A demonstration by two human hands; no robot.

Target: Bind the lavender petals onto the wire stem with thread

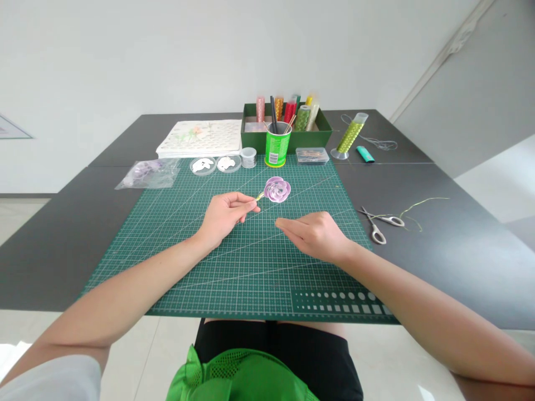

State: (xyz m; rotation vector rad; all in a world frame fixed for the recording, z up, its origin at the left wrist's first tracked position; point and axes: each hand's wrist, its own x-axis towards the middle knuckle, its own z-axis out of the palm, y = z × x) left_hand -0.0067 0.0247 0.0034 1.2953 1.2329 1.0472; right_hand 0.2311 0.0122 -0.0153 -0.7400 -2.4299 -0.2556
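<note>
A purple flower (277, 190) with layered petals is held over the green cutting mat (234, 278), its short green stem pinched between the thumb and fingers of my left hand (229, 216). My right hand (313, 234) is closed a little to the right and nearer to me, apart from the flower. Its fingertips are pressed together and point left. Whatever they may hold is too small or hidden to make out.
At the back are a green box (288, 142) of thread spools, a green can (276, 146) with sticks, small dishes (203, 166), white sheets (167, 139) and a plastic bag (167, 175). Scissors (378, 234), a thread cone (351, 133) and a teal roll (365, 154) lie at the right.
</note>
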